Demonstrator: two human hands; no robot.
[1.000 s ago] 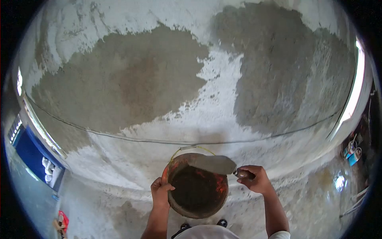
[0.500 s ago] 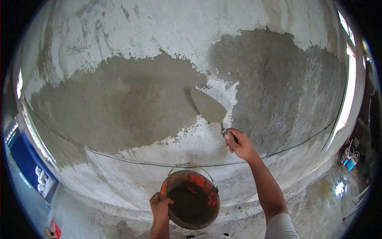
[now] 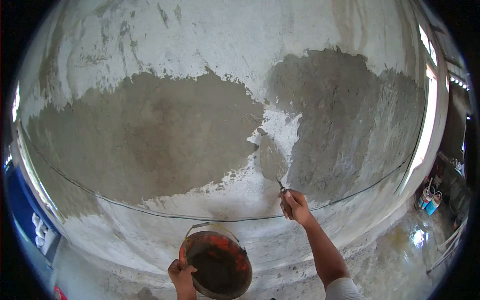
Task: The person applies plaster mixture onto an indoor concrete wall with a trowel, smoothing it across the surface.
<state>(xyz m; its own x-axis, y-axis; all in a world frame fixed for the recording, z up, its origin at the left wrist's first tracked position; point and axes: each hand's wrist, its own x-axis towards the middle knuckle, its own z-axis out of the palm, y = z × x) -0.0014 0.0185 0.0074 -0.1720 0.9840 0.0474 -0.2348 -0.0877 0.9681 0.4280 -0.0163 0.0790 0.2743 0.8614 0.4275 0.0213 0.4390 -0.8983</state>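
My right hand [image 3: 296, 206] is closed round the handle of a pointed trowel [image 3: 273, 159]. The mortar-smeared blade points up and lies close to the wall, over a pale bare strip between two grey patches. Wet-looking mortar [image 3: 165, 135] covers the wall to the left, and another grey patch [image 3: 345, 115] lies to the right. Low in front of me, my left hand [image 3: 182, 276] grips the rim of an orange bucket [image 3: 245, 262], thumb over the edge. Dark mortar [image 3: 215, 267] shows inside it, and its wire handle stands up at the back.
A cable [image 3: 165, 215] runs across the wall below the mortar. At the right, blue-and-white containers [image 3: 431, 202] stand on a wet floor [image 3: 395, 245] near a bright window opening [image 3: 425, 115]. A blue door [image 3: 22, 200] is at the far left.
The trowel has come down, its blade now more upright, and its face shows less smooth mortar. The bucket and my left hand have shifted left and down in view. The camera view has also shifted.
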